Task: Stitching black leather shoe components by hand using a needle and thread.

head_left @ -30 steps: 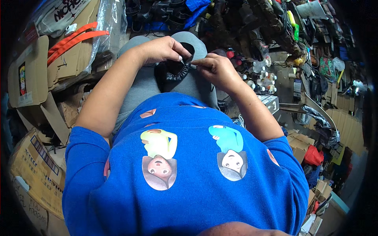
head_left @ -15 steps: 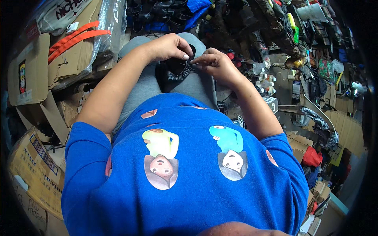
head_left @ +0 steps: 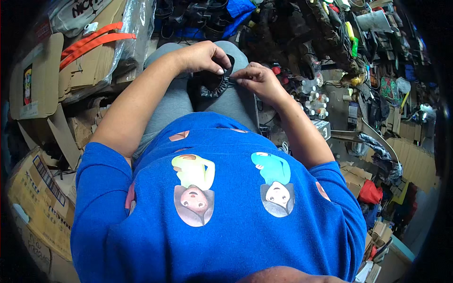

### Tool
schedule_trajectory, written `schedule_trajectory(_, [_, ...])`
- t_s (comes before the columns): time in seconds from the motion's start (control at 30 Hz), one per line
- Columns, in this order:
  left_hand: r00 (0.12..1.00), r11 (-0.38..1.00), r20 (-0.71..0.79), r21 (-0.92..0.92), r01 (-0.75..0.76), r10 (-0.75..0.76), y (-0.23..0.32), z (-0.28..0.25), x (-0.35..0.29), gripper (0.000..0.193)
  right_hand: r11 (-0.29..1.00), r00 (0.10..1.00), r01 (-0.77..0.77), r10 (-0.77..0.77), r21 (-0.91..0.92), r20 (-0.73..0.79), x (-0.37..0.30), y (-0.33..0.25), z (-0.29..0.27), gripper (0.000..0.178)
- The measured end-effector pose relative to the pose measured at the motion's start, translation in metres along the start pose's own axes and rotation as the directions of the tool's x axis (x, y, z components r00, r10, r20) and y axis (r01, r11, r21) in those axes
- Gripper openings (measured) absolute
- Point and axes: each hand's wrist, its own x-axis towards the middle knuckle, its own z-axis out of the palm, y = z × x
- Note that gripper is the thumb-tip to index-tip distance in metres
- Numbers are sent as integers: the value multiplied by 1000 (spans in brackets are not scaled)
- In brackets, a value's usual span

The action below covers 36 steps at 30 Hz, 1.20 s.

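Note:
A black piece with a ridged, gathered edge point(head_left: 214, 91) rests on my lap, over the grey trousers point(head_left: 174, 96). Its exact kind cannot be made out. At its far side my left hand point(head_left: 206, 56) is closed on it, the thumb bent down inside the opening and the fingers around the far edge. Just to the right of the gathered edge, my right hand point(head_left: 258, 80) is closed in a pinch, thumb against the forefinger. Whatever sits between those fingertips is too small to tell.
Cardboard boxes point(head_left: 35, 80) with orange straps point(head_left: 92, 42) and clear plastic crowd the left side. Dark shoes point(head_left: 214, 23) lie beyond my knees beside a blue sheet point(head_left: 239, 16). Several small bottles point(head_left: 317, 104) stand on the right, near a curved metal frame point(head_left: 377, 137).
My right hand has shifted slightly, its fingertips a little farther from the black piece's edge. My left hand keeps its hold. The whole view has moved a little.

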Motion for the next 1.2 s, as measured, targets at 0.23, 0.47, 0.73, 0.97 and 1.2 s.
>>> schedule_trajectory(0.23, [1000,1000,-19,16,15,-15,6,1,-2,30,998,999,-42,43,35,-9,0,-6,1,16])
schedule_trajectory(0.47, [998,999,-42,-25,-38,37,-3,4,-1,27,945,992,-120,105,303,67,10,6,5,13])
schedule_trajectory(0.73, [887,958,-415,271,-91,201,-9,17,-39,39,989,983,108,-121,-96,-138,-1,-18,4,17])
schedule_trajectory(0.97, [792,870,-539,493,20,287,-5,58,-80,21,907,966,110,-194,-407,-172,-21,-25,24,29])
schedule_trajectory(1.2, [705,878,-644,474,62,298,-6,60,-74,22,997,995,-31,24,-74,-92,-13,-13,14,32])
